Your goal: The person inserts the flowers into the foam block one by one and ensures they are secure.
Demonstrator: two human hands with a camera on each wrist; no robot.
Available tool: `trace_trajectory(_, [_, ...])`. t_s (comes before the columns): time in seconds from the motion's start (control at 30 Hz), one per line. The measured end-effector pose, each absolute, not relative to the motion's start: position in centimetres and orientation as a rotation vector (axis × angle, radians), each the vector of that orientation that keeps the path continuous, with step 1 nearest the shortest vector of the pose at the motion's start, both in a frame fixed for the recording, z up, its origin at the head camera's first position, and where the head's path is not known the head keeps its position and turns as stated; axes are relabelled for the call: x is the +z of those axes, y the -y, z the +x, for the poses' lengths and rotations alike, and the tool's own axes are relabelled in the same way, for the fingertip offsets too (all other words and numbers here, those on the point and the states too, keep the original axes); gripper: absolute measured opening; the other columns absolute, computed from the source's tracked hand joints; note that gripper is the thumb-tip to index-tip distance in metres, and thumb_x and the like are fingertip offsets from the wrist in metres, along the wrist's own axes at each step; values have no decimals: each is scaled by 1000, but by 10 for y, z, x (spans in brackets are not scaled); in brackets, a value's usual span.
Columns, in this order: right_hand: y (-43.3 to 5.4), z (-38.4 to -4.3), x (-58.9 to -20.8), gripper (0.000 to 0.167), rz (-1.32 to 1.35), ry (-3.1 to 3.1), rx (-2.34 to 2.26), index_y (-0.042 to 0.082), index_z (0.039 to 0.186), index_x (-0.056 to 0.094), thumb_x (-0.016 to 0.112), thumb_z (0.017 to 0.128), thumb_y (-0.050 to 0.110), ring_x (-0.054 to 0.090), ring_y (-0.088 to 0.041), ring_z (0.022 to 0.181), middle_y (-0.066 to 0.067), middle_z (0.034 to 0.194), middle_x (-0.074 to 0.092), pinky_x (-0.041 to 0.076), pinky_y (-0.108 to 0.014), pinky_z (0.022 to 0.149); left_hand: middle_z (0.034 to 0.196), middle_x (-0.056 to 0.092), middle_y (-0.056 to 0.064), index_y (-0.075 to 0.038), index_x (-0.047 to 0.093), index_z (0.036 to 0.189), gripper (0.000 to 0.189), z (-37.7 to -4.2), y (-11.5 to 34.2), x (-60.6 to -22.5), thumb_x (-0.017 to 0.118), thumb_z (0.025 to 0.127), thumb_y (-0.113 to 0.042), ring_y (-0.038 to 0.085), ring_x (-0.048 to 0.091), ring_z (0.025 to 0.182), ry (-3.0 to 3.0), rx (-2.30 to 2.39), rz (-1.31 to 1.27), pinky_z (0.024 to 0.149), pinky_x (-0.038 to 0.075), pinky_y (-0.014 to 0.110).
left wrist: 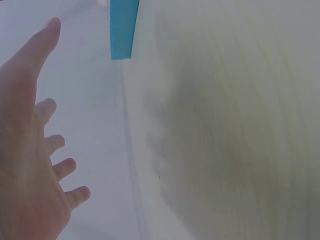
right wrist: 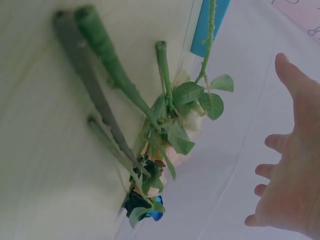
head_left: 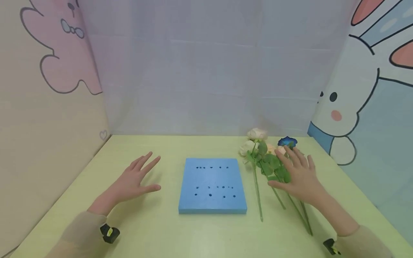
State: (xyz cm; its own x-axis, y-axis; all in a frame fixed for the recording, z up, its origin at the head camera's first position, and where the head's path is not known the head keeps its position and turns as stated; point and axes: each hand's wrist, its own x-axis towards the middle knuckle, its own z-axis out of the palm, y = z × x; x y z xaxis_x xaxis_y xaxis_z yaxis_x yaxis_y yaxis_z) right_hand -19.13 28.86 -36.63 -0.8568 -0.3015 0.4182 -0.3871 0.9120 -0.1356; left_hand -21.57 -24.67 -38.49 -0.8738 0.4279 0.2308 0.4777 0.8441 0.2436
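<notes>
A blue foam block, pierced by rows of small dark holes, lies flat at the middle of the table. To its left my left hand hovers with fingers spread and nothing in it. Over the flowers on the right is my right hand, fingers spread too, its palm bare in the right wrist view. Beneath and beside it lie long-stemmed roses: white ones at the left, peach ones partly covered by leaves, and a blue rose at the back. Several green stems point toward me.
The pale yellow table ends at a whitish curtain behind. Side panels carry a pink cartoon figure at left and a cartoon rabbit at right. A small black device sits at my left cuff.
</notes>
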Motion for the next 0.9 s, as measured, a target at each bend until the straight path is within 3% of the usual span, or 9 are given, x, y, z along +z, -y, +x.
trace_trajectory(0.2, [-275, -195, -371, 105, 479, 2717, 328, 19, 158, 23, 75, 77, 59, 19, -45, 148, -20, 160, 26, 13, -74, 109, 165, 17, 11, -29, 22, 158, 93, -213, 238, -389, 65, 84, -65, 42, 26, 145, 2894, -547, -694, 101, 38, 67])
trace_trajectory(0.53, [-260, -196, -385, 101, 437, 2755, 433, 16, 157, 27, 74, 79, 58, 26, -51, 142, -24, 159, 27, 21, -75, 103, 163, 25, 11, -26, 26, 157, 93, -211, 227, -399, 65, 83, -67, 40, 34, 141, 2910, -595, -697, 96, 45, 62])
trace_trajectory(0.9, [-249, -198, -385, 96, 470, 2815, 577, 3, 153, 31, 75, 81, 50, 35, -57, 134, -27, 154, 34, 31, -79, 96, 157, 36, 19, -19, 23, 158, 96, -211, 212, -397, 64, 84, -65, 44, 38, 142, 2999, -707, -674, 105, 39, 63])
